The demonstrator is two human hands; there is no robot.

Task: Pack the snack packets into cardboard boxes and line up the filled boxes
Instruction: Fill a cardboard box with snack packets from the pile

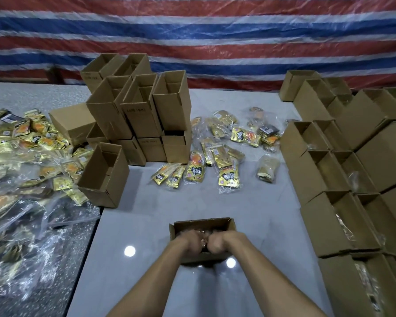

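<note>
As left hand [189, 240] and right hand [220, 243] sit inside, cardboard box [201, 223] gapes upward, long axis spanning grip to grip; clamped or not, can't tell.

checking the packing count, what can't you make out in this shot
- Head view: fingers of the left hand and right hand sink into the open box, grip unclear.
- The packets inside it: covered by the hands.
- Right-side rows of boxes: cut off by the frame edge.
- Print on the loose packets: too small.
</note>
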